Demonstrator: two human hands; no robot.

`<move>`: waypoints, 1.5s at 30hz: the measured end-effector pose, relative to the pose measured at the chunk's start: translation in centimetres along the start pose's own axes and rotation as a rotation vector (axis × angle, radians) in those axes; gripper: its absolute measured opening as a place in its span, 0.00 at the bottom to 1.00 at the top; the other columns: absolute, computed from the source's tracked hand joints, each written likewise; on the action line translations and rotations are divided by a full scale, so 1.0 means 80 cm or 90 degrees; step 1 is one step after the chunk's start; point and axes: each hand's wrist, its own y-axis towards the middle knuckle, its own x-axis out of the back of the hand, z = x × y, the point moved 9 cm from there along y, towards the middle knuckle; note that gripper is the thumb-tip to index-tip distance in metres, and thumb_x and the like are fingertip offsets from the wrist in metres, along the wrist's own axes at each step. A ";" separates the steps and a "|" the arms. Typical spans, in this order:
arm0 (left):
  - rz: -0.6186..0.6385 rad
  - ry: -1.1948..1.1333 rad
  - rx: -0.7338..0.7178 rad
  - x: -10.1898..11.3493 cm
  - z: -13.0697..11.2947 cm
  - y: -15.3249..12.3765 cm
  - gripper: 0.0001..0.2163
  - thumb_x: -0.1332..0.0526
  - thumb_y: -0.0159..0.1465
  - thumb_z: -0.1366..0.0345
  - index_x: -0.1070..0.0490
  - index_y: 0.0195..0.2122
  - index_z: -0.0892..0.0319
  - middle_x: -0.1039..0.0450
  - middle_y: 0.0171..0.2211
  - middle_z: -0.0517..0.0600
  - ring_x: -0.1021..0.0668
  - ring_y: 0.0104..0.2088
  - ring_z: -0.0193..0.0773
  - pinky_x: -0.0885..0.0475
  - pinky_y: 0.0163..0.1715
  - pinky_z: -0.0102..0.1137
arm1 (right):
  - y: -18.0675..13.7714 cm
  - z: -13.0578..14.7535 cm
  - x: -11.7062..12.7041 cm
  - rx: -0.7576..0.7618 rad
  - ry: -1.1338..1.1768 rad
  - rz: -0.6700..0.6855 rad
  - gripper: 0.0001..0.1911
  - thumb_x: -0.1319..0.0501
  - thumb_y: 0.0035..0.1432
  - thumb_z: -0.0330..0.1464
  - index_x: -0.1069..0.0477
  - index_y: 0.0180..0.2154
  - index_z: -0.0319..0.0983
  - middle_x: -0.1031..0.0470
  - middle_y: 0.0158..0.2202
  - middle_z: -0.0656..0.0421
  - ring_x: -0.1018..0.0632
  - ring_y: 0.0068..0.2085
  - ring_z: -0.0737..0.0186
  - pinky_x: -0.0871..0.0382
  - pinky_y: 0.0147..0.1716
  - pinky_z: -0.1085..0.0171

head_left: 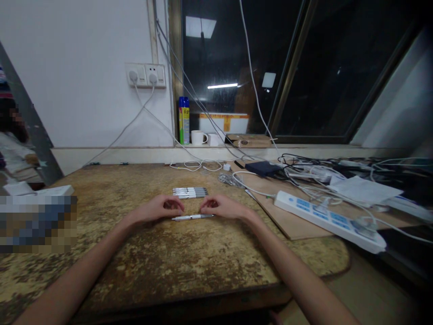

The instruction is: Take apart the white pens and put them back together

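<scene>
A white and grey pen [192,217] lies crosswise on the worn table [203,257]. Just beyond it, several similar pens [190,192] rest side by side in a neat row. My left hand [161,208] is curved above the table by the single pen's left end, a gap between thumb and fingers and nothing held in them. Facing it, my right hand [221,206] hovers near the pen's right end, its fingers bent and apart from the thumb, also without anything in the grasp. Whether either hand touches the table is hard to tell.
A white power strip [328,221] lies on a brown board [287,228] at the right, among tangled cables [304,174]. A dark blue box [264,168] sits behind. On the sill stand a spray can [184,121] and a white mug [199,137]. A person [15,140] is at far left.
</scene>
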 end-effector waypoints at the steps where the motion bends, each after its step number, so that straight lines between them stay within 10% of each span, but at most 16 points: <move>1: -0.036 0.006 -0.001 0.007 0.002 0.000 0.14 0.36 0.62 0.53 0.20 0.42 0.57 0.23 0.32 0.49 0.26 0.31 0.38 0.35 0.31 0.29 | 0.001 -0.003 0.008 0.003 -0.009 -0.044 0.12 0.38 0.61 0.36 0.22 0.41 0.36 0.21 0.35 0.57 0.25 0.35 0.64 0.32 0.35 0.65; 8: -0.255 0.160 0.012 0.054 0.016 -0.009 0.14 0.39 0.63 0.56 0.21 0.42 0.59 0.22 0.35 0.52 0.26 0.33 0.40 0.33 0.32 0.31 | -0.003 -0.027 0.054 0.000 -0.145 -0.333 0.08 0.41 0.60 0.28 0.25 0.40 0.36 0.23 0.39 0.55 0.25 0.38 0.61 0.31 0.41 0.62; 23: -0.200 0.241 -0.023 0.039 0.029 0.000 0.10 0.41 0.65 0.60 0.23 0.43 0.57 0.23 0.38 0.52 0.25 0.37 0.42 0.32 0.40 0.34 | 0.008 -0.028 0.032 -0.012 -0.212 -0.273 0.06 0.37 0.60 0.30 0.24 0.39 0.35 0.27 0.36 0.56 0.27 0.38 0.61 0.34 0.41 0.62; 36: -0.226 0.477 -0.150 0.006 -0.067 0.038 0.12 0.48 0.73 0.60 0.27 0.45 0.58 0.27 0.44 0.55 0.27 0.46 0.46 0.34 0.49 0.38 | 0.008 -0.008 0.046 0.021 -0.065 -0.312 0.14 0.44 0.67 0.39 0.26 0.43 0.37 0.23 0.42 0.54 0.25 0.41 0.60 0.33 0.43 0.62; 45: -0.200 0.455 -0.135 -0.010 -0.054 0.036 0.14 0.51 0.74 0.58 0.28 0.47 0.57 0.23 0.43 0.56 0.24 0.45 0.48 0.34 0.47 0.39 | 0.007 0.020 0.024 0.060 -0.327 -0.223 0.14 0.51 0.71 0.32 0.28 0.39 0.39 0.22 0.37 0.53 0.26 0.37 0.57 0.36 0.40 0.61</move>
